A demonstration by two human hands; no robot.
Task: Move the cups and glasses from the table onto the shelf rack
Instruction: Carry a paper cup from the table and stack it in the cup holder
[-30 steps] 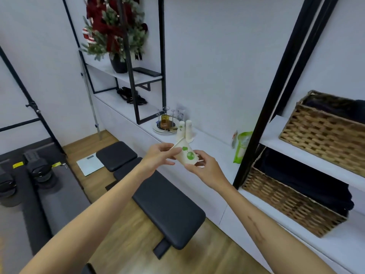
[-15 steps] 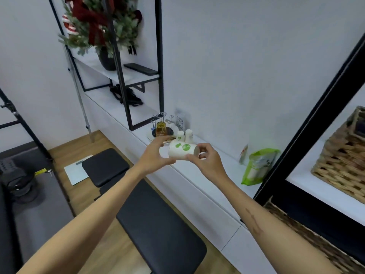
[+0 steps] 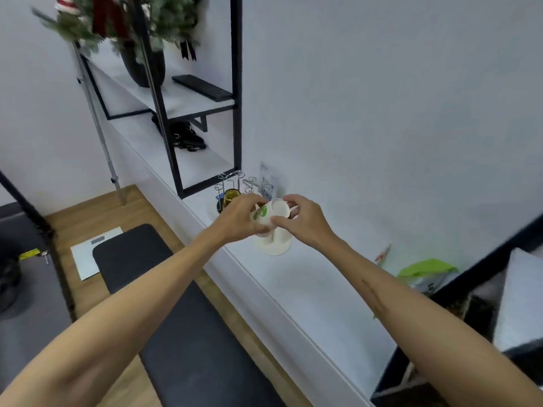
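Since the earlier frame, both hands have carried the white cup with green spots [image 3: 269, 214] forward over the white counter [image 3: 308, 289]. Left hand [image 3: 239, 220] and right hand [image 3: 305, 220] grip it, tilted, above a white peg stand [image 3: 273, 245].

Bright, even indoor light, soft shadows, motion blur and wide-angle bending at edges.

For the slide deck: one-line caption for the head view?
Both hands, left hand and right hand, hold a white cup with green print above the white ledge.
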